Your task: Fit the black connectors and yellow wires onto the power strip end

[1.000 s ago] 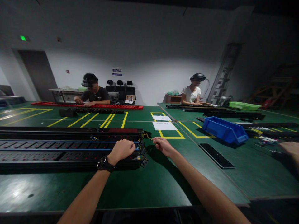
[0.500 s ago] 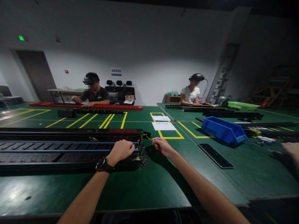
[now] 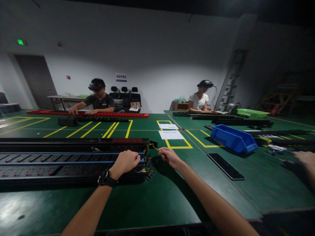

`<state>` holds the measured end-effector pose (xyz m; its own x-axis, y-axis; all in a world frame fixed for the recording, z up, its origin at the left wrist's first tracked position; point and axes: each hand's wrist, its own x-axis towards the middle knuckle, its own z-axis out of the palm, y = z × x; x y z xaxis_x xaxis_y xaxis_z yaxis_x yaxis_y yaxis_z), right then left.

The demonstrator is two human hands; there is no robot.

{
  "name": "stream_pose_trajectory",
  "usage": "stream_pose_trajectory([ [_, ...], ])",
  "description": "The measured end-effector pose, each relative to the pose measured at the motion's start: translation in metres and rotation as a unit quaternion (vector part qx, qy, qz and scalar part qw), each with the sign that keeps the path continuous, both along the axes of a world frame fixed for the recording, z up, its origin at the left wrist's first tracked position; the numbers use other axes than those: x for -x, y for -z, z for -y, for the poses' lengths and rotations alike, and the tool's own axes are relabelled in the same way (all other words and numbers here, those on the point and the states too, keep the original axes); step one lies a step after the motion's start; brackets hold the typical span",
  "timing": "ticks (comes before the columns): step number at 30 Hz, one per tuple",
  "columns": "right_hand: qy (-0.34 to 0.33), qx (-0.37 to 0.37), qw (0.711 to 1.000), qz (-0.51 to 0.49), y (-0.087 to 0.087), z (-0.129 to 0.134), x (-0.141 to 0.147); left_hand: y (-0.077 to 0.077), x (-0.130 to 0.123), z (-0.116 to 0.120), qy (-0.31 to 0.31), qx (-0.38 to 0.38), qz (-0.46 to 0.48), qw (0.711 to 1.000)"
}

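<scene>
Long black socket strips point(image 3: 34, 171), with dark square outlets, red marks and blue edge lines, lie side by side on the left of the table. My left hand point(image 3: 126, 161), a dark watch on its wrist, rests with curled fingers over the strips' right end; what the fingers grip is hidden. My right hand point(image 3: 170, 156) pinches the end of a thin yellow wire point(image 3: 154, 147) just right of the strips. That wire runs back to the rear strip's end. Loose wires and small black end pieces point(image 3: 149, 174) stick out below it.
Right of my hands lie a dark phone point(image 3: 226, 166) and a blue bin point(image 3: 233, 139). White papers point(image 3: 170, 134) lie ahead on the green table point(image 3: 137, 203). A co-worker's hand point(image 3: 305, 160) is at the right edge. Two people sit opposite behind a red rail point(image 3: 133, 115) and black strips.
My hands keep nearly the same pose at the strip ends, while the view shifts slightly. The person opposite on the left has brought a hand down to the rail and black strip.
</scene>
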<state>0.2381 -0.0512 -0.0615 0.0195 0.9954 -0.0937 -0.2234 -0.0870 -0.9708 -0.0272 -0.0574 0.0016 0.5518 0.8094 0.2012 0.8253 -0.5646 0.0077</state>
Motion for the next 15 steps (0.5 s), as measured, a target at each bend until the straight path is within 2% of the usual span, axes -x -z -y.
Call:
stream_pose_trajectory([
  [15, -0.004, -0.006, 0.999, 0.035, 0.0037, -0.0016, -0.0014, 0.0021, 0.0001, -0.0013, 0.002, -0.006, 0.003, 1.0],
])
